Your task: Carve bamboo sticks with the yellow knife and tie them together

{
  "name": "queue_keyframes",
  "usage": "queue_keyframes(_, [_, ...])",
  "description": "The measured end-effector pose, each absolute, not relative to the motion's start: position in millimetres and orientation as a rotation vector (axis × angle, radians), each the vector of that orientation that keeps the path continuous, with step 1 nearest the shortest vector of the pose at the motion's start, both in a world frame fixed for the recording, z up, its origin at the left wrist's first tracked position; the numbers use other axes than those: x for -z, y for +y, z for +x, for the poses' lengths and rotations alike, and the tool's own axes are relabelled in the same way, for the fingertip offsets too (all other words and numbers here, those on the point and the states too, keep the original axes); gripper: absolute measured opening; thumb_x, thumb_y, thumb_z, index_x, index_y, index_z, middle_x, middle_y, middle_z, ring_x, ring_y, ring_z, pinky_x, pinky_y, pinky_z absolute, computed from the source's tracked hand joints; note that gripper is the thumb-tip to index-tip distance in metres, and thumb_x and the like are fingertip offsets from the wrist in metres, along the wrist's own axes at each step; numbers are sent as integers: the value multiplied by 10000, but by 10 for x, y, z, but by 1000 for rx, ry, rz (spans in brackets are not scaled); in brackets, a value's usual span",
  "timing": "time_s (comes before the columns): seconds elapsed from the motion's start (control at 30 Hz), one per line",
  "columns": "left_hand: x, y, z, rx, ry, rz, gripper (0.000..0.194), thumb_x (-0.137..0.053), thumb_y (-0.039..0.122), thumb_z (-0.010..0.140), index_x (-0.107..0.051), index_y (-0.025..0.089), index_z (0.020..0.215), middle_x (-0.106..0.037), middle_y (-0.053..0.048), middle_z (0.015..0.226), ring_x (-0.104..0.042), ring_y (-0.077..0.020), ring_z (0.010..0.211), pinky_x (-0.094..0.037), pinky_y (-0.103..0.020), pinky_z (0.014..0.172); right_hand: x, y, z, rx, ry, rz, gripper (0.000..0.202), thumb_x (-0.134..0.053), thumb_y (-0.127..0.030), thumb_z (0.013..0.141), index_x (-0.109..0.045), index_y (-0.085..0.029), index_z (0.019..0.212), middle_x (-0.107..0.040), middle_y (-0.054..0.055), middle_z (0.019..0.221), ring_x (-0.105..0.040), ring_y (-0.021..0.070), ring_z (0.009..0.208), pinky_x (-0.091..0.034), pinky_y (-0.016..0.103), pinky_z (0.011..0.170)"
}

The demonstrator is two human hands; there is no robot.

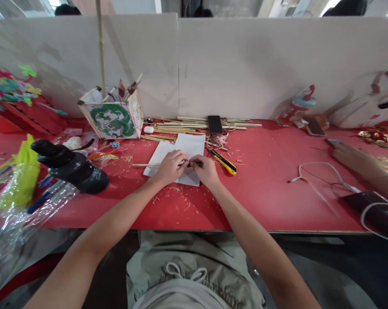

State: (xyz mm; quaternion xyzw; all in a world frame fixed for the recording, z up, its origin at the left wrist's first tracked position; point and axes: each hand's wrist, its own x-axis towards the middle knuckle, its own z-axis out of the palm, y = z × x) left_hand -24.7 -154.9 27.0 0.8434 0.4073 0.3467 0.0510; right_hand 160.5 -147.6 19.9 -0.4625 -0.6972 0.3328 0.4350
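Red table point(264, 193): stick point(146, 165) over paper point(190, 145), pinched in curled left hand point(172, 166); right hand point(205, 169) bent against left fingertips, grip unclear. Cutter point(225, 162) beside right hand; sideways slip could nick.

Nothing readable; black bottle point(70, 166) lettering point(98, 175) seems blurred.

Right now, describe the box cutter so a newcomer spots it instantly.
On the red table, find the white paper. Just right of it, beside the right hand, the box cutter lies at a slant. Its yellow-and-black handle sets it apart from the pale sticks and black phone farther back.
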Motion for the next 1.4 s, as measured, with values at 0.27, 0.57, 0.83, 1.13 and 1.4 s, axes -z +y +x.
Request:
queue_keyframes(0.27, [-249,-1526,-257,-1081,1199,2561,270,-422,388,1056,-609,203,993,-659,-80,1044,-583,-217,1013,-450,-384,898,-201,-1479,1600,-893,-1721,-1154,161,-567,-201,763,-725,-192,792,-728,26,717,-645,177,666,-466,262,642])
queue_keyframes(0.57, [-294,-1562,-232,-1233,1193,2470,225,-437,359,1053,-579,218,950,-666,-69,1031,-593,-201,1008,-465,-375,913,-135,-1403,1657,-1012,-1613,-1215,159,-621,-310,754,-710,-179,743,-609,-5,536,-526,142,499,-393,255,519])
queue_keyframes(0.83, [-353,-1641,-184,-1190,1063,2528,226,-427,350,1058,-570,219,941,-658,-68,1011,-581,-194,978,-470,-372,903,-82,-1353,1679,-990,-1535,-1217,176,-650,-339,750,-716,-176,751,-653,21,568,-575,159,507,-442,267,519])
queue_keyframes(1.13, [-361,-1651,-165,-1284,1030,2512,202,-455,329,1048,-573,209,937,-657,-75,990,-586,-193,956,-481,-367,883,-130,-1357,1663,-1076,-1320,-1197,239,-743,-388,692,-727,-157,748,-680,40,587,-595,161,501,-469,275,509])
queue_keyframes(1.4, [-304,-1594,-181,-1258,1171,2546,188,-494,320,1027,-626,196,975,-667,-78,1042,-591,-212,1022,-468,-372,921,-242,-1364,1753,-1290,-890,-1027,374,-844,-465,611,-696,-188,815,-650,-2,656,-581,112,584,-495,255,596])
